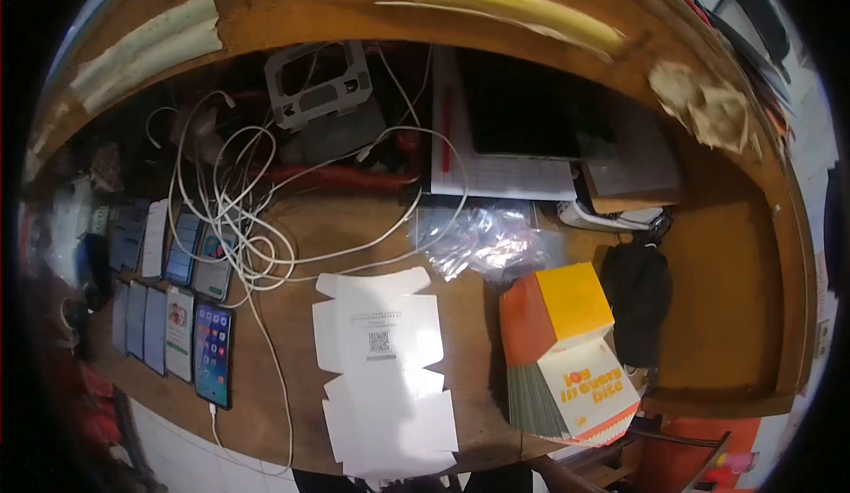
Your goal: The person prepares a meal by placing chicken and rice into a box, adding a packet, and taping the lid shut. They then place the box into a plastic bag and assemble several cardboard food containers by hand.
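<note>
Hand positions cannot be told; neither hand shows. Flattened white carton blanks (pixel 385 369) lie on the wooden desk (pixel 292 378), beside a stack of orange-and-yellow cartons (pixel 567 351) and rows of phones (pixel 177 316).

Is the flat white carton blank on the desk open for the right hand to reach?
Probably yes: the flat white carton blank lies uncovered at the near desk edge, nothing on top. Neither hand is in view, though.

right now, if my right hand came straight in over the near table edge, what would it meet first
Neither hand shows in view; it would likely meet the flat white carton blank first, though depth is unclear.
</note>
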The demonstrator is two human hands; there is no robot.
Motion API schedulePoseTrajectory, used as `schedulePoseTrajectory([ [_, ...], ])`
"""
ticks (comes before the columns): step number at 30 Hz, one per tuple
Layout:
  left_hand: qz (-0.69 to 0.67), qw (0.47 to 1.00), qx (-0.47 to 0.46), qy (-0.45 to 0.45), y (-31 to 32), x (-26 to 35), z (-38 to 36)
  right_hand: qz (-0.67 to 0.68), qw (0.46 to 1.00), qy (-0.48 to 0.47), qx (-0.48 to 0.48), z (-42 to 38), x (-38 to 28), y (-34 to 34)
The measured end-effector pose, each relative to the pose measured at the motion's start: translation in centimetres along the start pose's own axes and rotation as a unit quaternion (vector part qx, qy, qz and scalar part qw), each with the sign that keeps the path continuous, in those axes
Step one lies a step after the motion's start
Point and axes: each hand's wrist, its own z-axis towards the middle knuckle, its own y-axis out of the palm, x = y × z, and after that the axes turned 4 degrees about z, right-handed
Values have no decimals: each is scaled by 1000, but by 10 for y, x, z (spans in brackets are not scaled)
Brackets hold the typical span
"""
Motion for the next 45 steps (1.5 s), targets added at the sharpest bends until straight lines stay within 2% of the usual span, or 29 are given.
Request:
schedulePoseTrajectory([
  [3, 31, 999, -3, -5, 18, -9, 0, 239, 970, -11, -48, 30, 91, -40],
  [4, 45, 999, -5, -7, 25, -15, 2, 276, 957, -33, -83, 32, 89, -30],
  [5, 61, 998, -6, -10, 33, -21, 4, 364, 928, -8, -75, 32, 89, -24],
  [8, 112, 994, -14, 2, 62, -46, 26, 417, 902, -31, -106, 27, 43, 1],
  [10, 100, 993, -15, 52, 67, -49, 28, 407, 897, -151, -84, 38, 40, 14],
  [12, 56, 993, -26, 99, 61, -42, 22, 457, 871, -114, -140, 58, 63, 6],
  [13, -4, 993, 20, 117, 80, -70, 37, 441, 877, -169, -82, 62, 68, 18],
  [14, 60, 983, 29, 173, 99, -121, 82, 410, 884, -222, -24, 56, 69, 22],
  [15, 90, 973, 134, 165, 103, -103, 60, 393, 897, -198, -32, 44, 73, 21],
  [16, 168, 975, 100, 109, 103, -89, 53, 381, 907, -175, -39, 33, 76, 23],
  [17, 171, 978, 88, 75, 98, -62, 32, 369, 913, -167, -47, 29, 77, 22],
  [19, 201, 974, 97, 21, 83, -11, -2, 183, 962, -183, 91, 21, 81, 14],
  [20, 226, 968, 109, -8, 76, 1, -13, 98, 964, -186, 160, 23, 83, 16],
  [21, 244, 963, 107, -42, 83, 0, -29, 43, 952, -254, 167, 18, 91, 19],
  [22, 228, 949, 208, 68, 90, -46, -16, -20, 937, -302, 173, 1, 105, 19],
  [23, 168, 971, 136, -98, 82, -43, -13, 63, 948, -282, 137, -5, 112, 16],
  [24, 183, 951, 244, -51, 84, -53, -16, 225, 944, -238, 42, 3, 113, 3],
  [25, 198, 940, 271, -68, 85, -52, -23, 165, 945, -260, 111, -6, 101, 2],
  [26, 178, 939, 281, -83, 88, -36, -40, 118, 940, -302, 105, -4, 92, -6],
  [27, 183, 941, 272, -78, 85, -27, -51, 105, 945, -271, 148, 19, 87, -16],
  [28, 187, 943, 264, -73, 88, -23, -60, 107, 960, -240, 101, 16, 76, -17],
  [30, 187, 938, 289, -52, 103, -24, -68, 265, 943, -199, -13, 56, 73, -13],
  [33, 174, 932, 315, -41, 111, -8, -84, 320, 910, -243, -99, 47, 80, 7],
  [36, 170, 933, 316, -25, 112, -10, -86, 258, 949, -180, 21, 29, 82, 17],
  [39, 175, 926, 334, -14, 120, -18, -83, 73, 954, -285, 46, 27, 96, 16],
  [42, 181, 928, 324, -36, 125, 3, -108, -61, 913, -372, 156, 54, 106, 33],
  [43, 180, 931, 313, -51, 126, 11, -116, -57, 928, -340, 140, 52, 97, 41],
  [45, 206, 919, 333, -52, 125, -3, -104, 16, 931, -356, 83, 52, 84, 54],
])
